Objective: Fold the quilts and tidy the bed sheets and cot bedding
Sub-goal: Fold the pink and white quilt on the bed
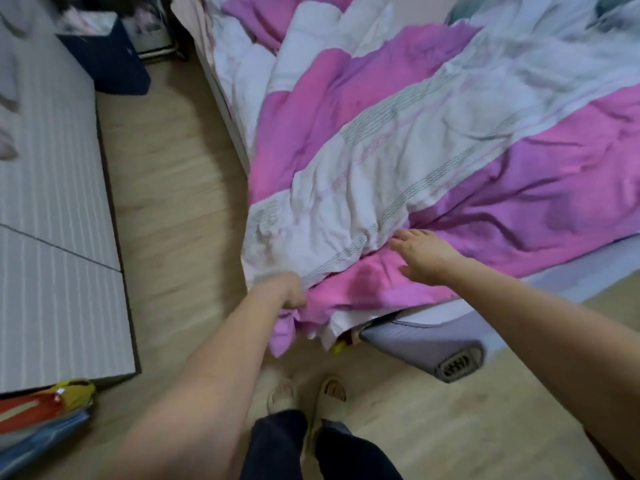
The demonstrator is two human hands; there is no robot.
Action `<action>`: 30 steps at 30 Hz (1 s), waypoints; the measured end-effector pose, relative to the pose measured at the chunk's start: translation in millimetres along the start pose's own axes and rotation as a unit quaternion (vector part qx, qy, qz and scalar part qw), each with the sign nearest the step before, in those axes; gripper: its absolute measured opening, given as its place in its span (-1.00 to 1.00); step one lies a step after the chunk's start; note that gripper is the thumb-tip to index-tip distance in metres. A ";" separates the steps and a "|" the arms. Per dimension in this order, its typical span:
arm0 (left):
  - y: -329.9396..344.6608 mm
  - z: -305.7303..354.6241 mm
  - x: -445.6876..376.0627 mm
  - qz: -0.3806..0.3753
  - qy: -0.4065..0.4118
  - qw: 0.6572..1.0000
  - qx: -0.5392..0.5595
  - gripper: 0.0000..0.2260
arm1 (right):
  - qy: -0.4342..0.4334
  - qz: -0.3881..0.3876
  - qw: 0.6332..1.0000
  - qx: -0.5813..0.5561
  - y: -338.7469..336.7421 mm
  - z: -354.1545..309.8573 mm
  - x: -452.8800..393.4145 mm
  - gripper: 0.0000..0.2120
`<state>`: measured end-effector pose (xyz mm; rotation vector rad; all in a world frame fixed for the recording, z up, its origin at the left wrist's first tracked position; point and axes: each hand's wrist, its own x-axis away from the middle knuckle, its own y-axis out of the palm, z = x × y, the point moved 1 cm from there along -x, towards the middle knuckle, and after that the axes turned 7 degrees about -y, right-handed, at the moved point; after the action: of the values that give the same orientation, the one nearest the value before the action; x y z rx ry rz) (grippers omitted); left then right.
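Quilt [398, 161]: pink and white, rumpled, spread over the bed [571, 268]; one corner overhangs the near edge above the floor [166, 188].
Left hand [292, 294]: grip closed on that hanging corner, fingers curled into the fabric.
Right hand [420, 252]: open, fingers spread, lying on the quilt just beside the edge; holds nothing.
Step in hand, as judged: gathering the near edge for a first fold.
To do it well: take a second hold along the same hem with the right hand, well apart from the left; pull the edge taut before lifting; match corner to corner; keep the corner off the floor.
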<state>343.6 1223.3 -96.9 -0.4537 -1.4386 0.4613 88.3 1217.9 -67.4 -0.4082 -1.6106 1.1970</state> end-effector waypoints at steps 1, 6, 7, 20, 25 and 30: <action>-12.8 11.5 7.8 -0.008 0.027 1.000 0.003 -0.67 | 0.012 0.009 1.000 -0.005 -9.4 5.6 7.6 -0.59; -90.2 96.7 47.9 0.071 0.162 0.983 -0.038 -0.70 | 0.105 0.077 0.989 -0.074 -58.6 52.7 72.5 -0.63; -97.2 112.5 54.8 0.088 0.187 0.978 -0.031 -0.73 | 0.121 0.075 0.987 -0.071 -62.3 62.0 84.1 -0.65; -129.6 418.4 89.4 0.201 0.371 0.906 -0.041 -0.40 | 0.396 0.219 0.883 -0.126 -44.5 299.1 254.7 -0.53; -123.1 541.9 74.1 0.202 0.329 0.922 -0.005 -0.21 | 0.430 0.229 0.820 -0.300 -13.0 404.3 269.9 -0.16; -106.5 588.0 56.6 0.192 0.270 0.944 0.000 -0.04 | 0.388 0.196 0.773 -0.463 6.4 427.9 246.2 0.02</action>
<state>-235.1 1177.6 55.9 -0.7990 -0.8179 0.5921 -384.1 1193.6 74.2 -1.6969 -1.2531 0.2692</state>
